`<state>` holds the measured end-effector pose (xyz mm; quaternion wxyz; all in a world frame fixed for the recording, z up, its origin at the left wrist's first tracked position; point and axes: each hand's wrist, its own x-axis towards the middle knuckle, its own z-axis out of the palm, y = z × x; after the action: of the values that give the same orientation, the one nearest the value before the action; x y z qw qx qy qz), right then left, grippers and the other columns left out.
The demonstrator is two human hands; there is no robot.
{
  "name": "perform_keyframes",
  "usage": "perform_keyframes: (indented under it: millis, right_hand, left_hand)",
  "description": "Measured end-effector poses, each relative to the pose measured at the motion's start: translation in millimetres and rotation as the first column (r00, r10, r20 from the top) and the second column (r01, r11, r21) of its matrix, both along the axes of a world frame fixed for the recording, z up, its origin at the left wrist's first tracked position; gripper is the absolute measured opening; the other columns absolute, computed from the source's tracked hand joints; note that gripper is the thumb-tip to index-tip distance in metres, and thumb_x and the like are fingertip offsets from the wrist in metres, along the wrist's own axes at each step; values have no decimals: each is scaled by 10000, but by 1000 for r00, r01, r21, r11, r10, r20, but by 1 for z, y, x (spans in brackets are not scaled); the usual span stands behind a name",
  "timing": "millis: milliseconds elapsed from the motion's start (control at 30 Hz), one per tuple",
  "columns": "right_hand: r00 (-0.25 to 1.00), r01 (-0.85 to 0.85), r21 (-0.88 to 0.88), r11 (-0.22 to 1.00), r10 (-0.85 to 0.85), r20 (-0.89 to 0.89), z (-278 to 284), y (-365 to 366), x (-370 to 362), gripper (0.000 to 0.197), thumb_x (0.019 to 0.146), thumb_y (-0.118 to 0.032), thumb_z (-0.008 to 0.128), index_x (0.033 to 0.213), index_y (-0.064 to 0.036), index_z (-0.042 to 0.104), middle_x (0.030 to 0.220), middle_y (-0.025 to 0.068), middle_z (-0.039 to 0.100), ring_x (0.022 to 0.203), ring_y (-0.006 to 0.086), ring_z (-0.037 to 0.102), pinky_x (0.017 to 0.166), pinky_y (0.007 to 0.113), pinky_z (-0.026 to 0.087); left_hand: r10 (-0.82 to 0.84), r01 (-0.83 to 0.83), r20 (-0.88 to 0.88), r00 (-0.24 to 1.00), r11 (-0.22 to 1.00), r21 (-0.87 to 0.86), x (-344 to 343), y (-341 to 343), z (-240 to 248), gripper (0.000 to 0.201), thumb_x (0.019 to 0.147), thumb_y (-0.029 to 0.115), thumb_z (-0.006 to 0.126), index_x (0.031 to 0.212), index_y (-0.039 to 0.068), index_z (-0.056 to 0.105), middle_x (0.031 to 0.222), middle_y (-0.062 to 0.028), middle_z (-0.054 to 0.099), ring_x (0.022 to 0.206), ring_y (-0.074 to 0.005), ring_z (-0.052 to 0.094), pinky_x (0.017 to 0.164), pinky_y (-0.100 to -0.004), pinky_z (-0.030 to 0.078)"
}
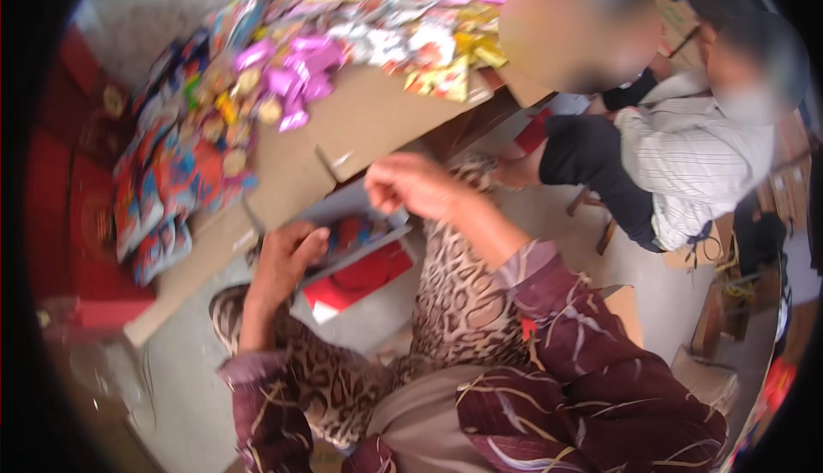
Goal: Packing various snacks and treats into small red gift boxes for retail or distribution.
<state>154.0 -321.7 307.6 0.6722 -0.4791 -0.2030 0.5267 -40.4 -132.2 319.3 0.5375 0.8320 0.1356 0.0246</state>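
Over the left end of a grey open box (370, 247) is my left hand (288, 259), its thumb apart from the bent fingers and nothing visible in it. My right hand (413, 187) hangs above the box's far right side, fingers curled in, with nothing showing between them. Colourful packets (350, 231) lie inside the box, partly hidden by its walls. A red flap (360, 279) stands along the near side of the box, by my knees.
A cardboard-covered table (369, 104) bears piles of snack packets: purple (300, 74), yellow (439, 80) and red-blue (184, 177). Red boxes (94, 216) stand at the left. At the right sits a person in a striped shirt (690, 152), with another person (583, 27) beyond the table.
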Motion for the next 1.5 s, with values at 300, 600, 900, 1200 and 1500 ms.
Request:
perform_keyframes:
  millis: [300,600,900,1200,1500]
  right_hand:
    - [1000,10,51,999,-11,25,2,-2,6,249,985,-267,548,927,-34,615,767,53,623,660,124,575,600,259,456]
    - [960,50,-48,998,-35,277,10,20,-1,230,993,-252,537,975,-35,612,819,40,639,690,99,583,625,239,471]
    - [71,147,152,977,-164,984,55,146,-22,322,814,-105,673,1119,-42,588,1017,121,628,967,320,619,832,399,503]
    - [-130,363,92,927,-48,990,28,208,31,329,772,-197,736,1046,-65,609,973,134,650,900,319,644,761,444,499]
    - [379,109,-95,990,47,924,49,120,-54,213,786,-167,729,910,-38,613,758,87,651,683,175,629,632,327,497]
  left_hand:
    - [5,81,-221,975,923,377,-51,35,-38,237,842,254,648,878,23,689,843,-192,663,809,-368,643,718,-446,494]
    - [-42,146,-242,969,892,429,-48,25,-40,188,840,248,647,891,74,698,909,-158,680,883,-353,647,783,-458,508]
    - [-53,138,-207,977,894,425,-59,31,-49,190,834,239,641,896,72,706,863,-155,683,849,-355,646,753,-439,502]
    - [-33,112,-198,980,907,405,-60,37,-44,269,843,319,650,850,53,689,844,-177,682,873,-373,654,775,-482,513]
    - [-3,84,-189,982,903,421,-73,46,-49,198,847,266,647,908,87,704,869,-144,696,859,-346,654,767,-436,511]
